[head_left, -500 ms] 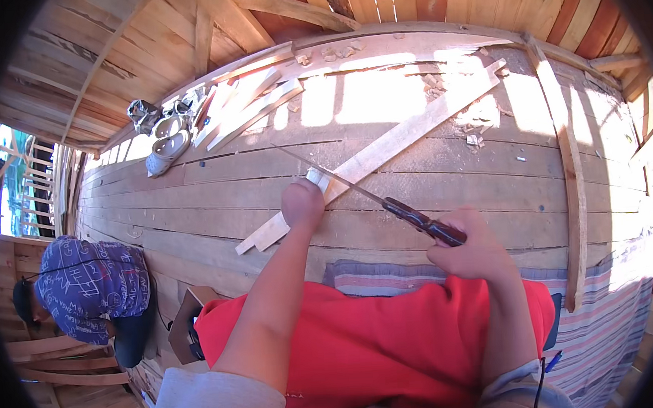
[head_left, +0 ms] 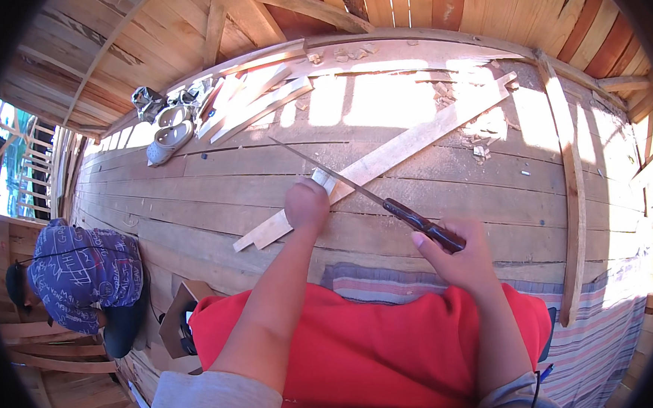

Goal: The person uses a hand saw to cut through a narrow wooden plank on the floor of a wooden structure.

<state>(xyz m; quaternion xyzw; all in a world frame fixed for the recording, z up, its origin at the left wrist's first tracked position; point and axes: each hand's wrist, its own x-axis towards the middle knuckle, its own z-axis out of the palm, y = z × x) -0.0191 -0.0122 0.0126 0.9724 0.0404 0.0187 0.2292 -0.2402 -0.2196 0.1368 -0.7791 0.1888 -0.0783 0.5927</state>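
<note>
A long, pale wooden board [head_left: 419, 136] lies slantwise on the plank floor, running from near left to far right. My left hand [head_left: 306, 205] is closed around a small pale wood piece [head_left: 325, 180] on top of the board and presses it there; the fingers are mostly hidden behind the back of the hand. In my right hand [head_left: 460, 254] is a handsaw [head_left: 417, 219] with a dark brown handle and a narrow, tapering blade. The blade crosses the wood piece beside my left hand, its tip pointing to the far left. My right thumb rests against the handle.
Grey clogs [head_left: 171, 142] and loose wood strips [head_left: 261, 111] lie at the far left. Wood offcuts [head_left: 479, 131] scatter near the board's far end. A beam [head_left: 568, 189] runs along the right, over a striped cloth [head_left: 603, 322]. Another person [head_left: 84, 271] crouches at left beside a cardboard box [head_left: 176, 318].
The view has tilted slightly. My right hand has shifted a little on the handle, its thumb now more stretched out. The saw stays across the wood piece, and my left hand keeps its hold.
</note>
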